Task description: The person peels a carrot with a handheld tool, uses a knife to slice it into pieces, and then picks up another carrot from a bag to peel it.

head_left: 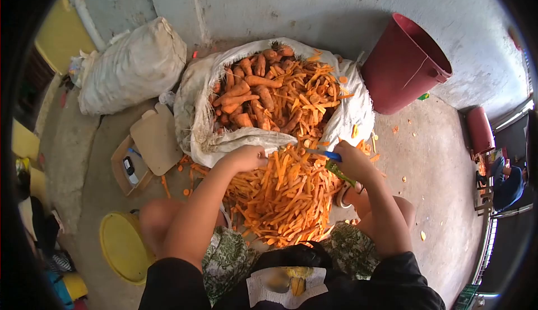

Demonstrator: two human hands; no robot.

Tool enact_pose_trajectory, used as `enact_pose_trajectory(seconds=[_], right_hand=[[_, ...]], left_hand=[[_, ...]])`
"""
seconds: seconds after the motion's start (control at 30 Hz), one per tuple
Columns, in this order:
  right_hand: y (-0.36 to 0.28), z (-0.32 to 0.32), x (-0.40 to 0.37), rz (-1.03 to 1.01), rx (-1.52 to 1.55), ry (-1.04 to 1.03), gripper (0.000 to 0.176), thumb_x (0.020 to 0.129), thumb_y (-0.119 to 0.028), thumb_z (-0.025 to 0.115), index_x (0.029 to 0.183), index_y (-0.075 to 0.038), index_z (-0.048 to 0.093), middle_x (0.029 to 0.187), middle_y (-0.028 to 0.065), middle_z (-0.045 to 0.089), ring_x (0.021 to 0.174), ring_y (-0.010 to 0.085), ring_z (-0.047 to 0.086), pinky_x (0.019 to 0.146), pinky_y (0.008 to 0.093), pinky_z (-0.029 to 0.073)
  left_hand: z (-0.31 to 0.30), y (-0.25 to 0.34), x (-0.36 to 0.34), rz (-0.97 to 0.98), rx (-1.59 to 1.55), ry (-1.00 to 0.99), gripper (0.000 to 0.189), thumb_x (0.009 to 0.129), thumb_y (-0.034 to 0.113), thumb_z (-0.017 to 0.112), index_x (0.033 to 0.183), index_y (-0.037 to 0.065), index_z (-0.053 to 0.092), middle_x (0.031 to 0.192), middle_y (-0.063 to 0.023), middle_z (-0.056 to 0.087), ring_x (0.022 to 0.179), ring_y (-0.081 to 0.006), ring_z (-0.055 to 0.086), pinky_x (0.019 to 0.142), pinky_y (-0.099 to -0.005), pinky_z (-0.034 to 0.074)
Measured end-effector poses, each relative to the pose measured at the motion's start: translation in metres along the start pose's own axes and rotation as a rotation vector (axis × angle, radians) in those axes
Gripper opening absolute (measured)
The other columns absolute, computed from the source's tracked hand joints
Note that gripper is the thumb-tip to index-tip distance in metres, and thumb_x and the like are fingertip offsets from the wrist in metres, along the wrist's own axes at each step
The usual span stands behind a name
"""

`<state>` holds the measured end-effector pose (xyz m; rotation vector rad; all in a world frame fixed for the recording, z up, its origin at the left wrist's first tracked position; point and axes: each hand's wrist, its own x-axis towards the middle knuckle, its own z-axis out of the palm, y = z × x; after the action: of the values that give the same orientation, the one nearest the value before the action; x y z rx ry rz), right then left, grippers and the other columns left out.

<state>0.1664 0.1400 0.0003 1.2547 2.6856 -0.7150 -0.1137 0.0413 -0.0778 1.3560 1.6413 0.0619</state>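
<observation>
My right hand (354, 163) is closed around the blue handle of a knife (330, 155). The knife's blade points left, over the heap of cut carrot sticks (286, 198) between my legs. Something green (341, 172) shows just under that hand. My left hand (249, 158) is curled shut at the heap's upper left, beside the front edge of an open white sack (204, 144). Whatever its fingers hold, if anything, is hidden. Whole carrots (246, 91) fill the sack's left side, and cut pieces (316, 88) cover its right side.
A tall dark red bin (395, 80) stands right of the sack by the wall. To the left are a full white sack (137, 66), an open cardboard box (137, 181) and a yellow bucket (120, 245). At far right a person (507, 186) sits.
</observation>
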Motion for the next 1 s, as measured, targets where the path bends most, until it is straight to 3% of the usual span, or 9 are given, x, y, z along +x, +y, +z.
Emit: enact_pose_trajectory(seconds=[0.1,0.17,0.27,0.4,0.6,0.67,0.77,0.8,1.0], right_hand=[[-0.005,-0.008,0.016,0.006,0.056,-0.083,0.018,0.079,-0.014,0.055,0.093,-0.003,0.058,0.084,0.016,0.059,0.079,0.0318,0.056,0.069,0.0398,0.043],[0.003,-0.004,0.026,0.026,0.116,-0.115,0.017,0.079,-0.014,0.055,0.092,-0.004,0.059,0.084,0.0156,0.059,0.079,0.0313,0.057,0.069,0.04,0.043],[0.027,0.005,0.047,0.175,-0.013,-0.242,0.016,0.079,-0.018,0.054,0.087,-0.005,0.06,0.082,0.014,0.06,0.076,0.0306,0.058,0.067,0.0403,0.043],[0.065,0.037,0.057,0.163,-0.221,-0.264,0.019,0.079,-0.021,0.054,0.084,-0.003,0.058,0.081,0.0164,0.059,0.076,0.0316,0.057,0.066,0.0412,0.043],[0.064,0.035,0.065,0.201,-0.07,-0.321,0.018,0.079,-0.021,0.054,0.083,-0.004,0.057,0.081,0.0152,0.059,0.077,0.0319,0.057,0.067,0.0412,0.043],[0.074,0.038,0.066,0.203,-0.067,-0.324,0.016,0.079,-0.02,0.053,0.084,-0.005,0.057,0.081,0.0144,0.059,0.077,0.031,0.058,0.066,0.0415,0.043],[0.08,0.036,0.066,0.248,-0.142,-0.337,0.016,0.079,-0.019,0.054,0.084,-0.005,0.057,0.081,0.015,0.059,0.078,0.0315,0.057,0.067,0.0411,0.043],[0.074,0.031,0.065,0.256,-0.131,-0.338,0.015,0.078,-0.018,0.054,0.084,-0.005,0.057,0.081,0.0151,0.059,0.078,0.0316,0.057,0.067,0.0409,0.043],[0.087,0.028,0.057,0.281,-0.092,-0.283,0.015,0.078,-0.018,0.054,0.083,-0.005,0.057,0.081,0.0148,0.058,0.078,0.0316,0.057,0.068,0.0407,0.043]], left_hand=[[0.029,-0.072,0.028,-0.146,-0.169,0.277,0.026,0.085,0.026,0.051,0.102,0.007,0.055,0.098,-0.0107,0.059,0.086,-0.0239,0.057,0.074,-0.0365,0.045],[0.06,-0.151,0.065,-0.386,-0.12,0.169,0.024,0.087,0.024,0.047,0.102,0.007,0.054,0.096,-0.0114,0.059,0.08,-0.0243,0.057,0.072,-0.0373,0.045],[0.073,-0.157,0.091,-0.475,0.115,0.003,0.022,0.088,0.022,0.045,0.097,0.003,0.053,0.081,-0.0113,0.058,0.064,-0.0239,0.056,0.059,-0.0377,0.045],[0.064,-0.143,0.104,-0.275,-0.152,0.474,0.013,0.085,0.016,0.048,0.085,0.004,0.054,0.075,-0.0102,0.056,0.066,-0.0251,0.054,0.06,-0.038,0.045],[0.012,-0.162,0.161,-0.187,-0.186,0.582,0.007,0.083,0.008,0.05,0.088,0.005,0.054,0.085,-0.0096,0.055,0.07,-0.0236,0.052,0.062,-0.0381,0.044],[-0.004,-0.16,0.186,-0.119,0.245,0.697,0.013,0.081,0.004,0.051,0.094,0.006,0.055,0.1,-0.0095,0.053,0.082,-0.0247,0.053,0.067,-0.0373,0.047],[-0.017,-0.156,0.214,-0.116,0.352,0.64,0.016,0.082,0.004,0.048,0.096,0.004,0.056,0.109,-0.0094,0.049,0.095,-0.0263,0.051,0.075,-0.0381,0.048],[-0.022,-0.143,0.214,-0.169,0.397,0.509,0.019,0.081,0.003,0.048,0.098,0.004,0.056,0.116,-0.0081,0.047,0.109,-0.0247,0.044,0.085,-0.0374,0.044],[-0.015,-0.151,0.246,0.079,0.776,0.567,0.021,0.081,0.008,0.053,0.102,0.009,0.056,0.124,-0.0048,0.043,0.124,-0.0199,0.03,0.102,-0.041,0.028]])
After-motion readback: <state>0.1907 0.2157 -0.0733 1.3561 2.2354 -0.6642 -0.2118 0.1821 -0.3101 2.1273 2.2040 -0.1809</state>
